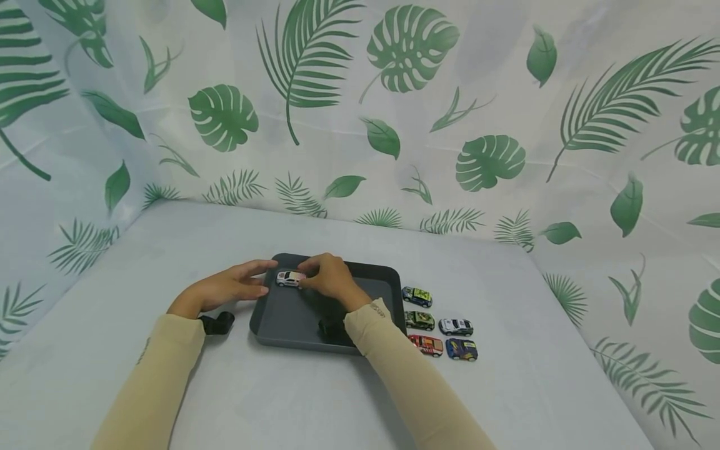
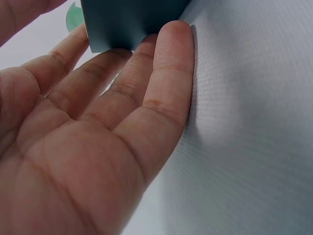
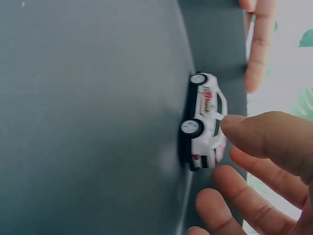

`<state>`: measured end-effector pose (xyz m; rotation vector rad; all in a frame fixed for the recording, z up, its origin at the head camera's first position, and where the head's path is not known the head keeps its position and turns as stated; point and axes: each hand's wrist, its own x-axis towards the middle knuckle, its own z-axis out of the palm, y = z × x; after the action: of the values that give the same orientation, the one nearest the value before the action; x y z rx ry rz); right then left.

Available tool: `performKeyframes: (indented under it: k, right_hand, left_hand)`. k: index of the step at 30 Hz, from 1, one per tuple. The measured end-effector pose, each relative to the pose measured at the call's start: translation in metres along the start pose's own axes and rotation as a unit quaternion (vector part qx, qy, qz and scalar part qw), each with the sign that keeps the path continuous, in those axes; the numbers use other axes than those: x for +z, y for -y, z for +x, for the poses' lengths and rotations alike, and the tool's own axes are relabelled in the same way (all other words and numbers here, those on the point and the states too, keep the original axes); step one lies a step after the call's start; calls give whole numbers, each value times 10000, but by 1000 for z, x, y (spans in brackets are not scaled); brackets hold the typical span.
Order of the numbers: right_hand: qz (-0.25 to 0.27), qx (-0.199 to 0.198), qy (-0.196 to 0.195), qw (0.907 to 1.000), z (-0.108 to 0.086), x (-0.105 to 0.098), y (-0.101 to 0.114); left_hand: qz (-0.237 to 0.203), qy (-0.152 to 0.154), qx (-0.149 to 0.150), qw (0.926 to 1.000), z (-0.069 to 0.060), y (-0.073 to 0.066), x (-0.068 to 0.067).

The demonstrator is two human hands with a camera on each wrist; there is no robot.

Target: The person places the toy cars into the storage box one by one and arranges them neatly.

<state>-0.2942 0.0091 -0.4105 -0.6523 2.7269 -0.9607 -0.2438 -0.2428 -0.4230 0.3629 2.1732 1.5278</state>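
A white toy car with red markings sits in the back left part of the dark grey tray. Thumb and fingers of my right hand pinch the car near its right end. The right wrist view shows the thumb of that hand on the roof of the car, beside the tray wall. My left hand touches the tray's left side from outside. In the left wrist view, the fingers of this hand are extended, with tips against the tray wall.
Several toy cars lie on the white cloth right of the tray: a yellow and black one, a green one, a white and black one, a red one and a blue one. A leaf-patterned curtain stands behind.
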Motion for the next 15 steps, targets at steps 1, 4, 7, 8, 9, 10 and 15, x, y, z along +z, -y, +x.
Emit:
performKeyframes:
  k: [1,4,7,8,9,10,15]
  right_hand:
    - [10,-7,5,10000,-2,-2,1]
    - [66,-51,20,10000,-6,-6,1]
    - [211,-179,42,9996,-11,-12,0]
    - [250,-230,42,9994,-12,-15,-1]
    - [308,-281,52,9991,-13,-17,-1]
    - [365,-327,70,9988,-15,-19,-2]
    - [597,-407,264,9970,-21,-30,-5]
  left_hand:
    - [6,-7,-8,10000,0,0,0]
    - [36,-6,0,10000,-1,-1,0]
    - [40,-4,3,10000,-1,-1,0]
    - [44,-3,5,10000,-1,-1,0]
    - [49,-1,5,10000,-1,-1,0]
    - [58,-5,1,10000,-1,-1,0]
    - [103,8,-5,9999,-2,-1,0]
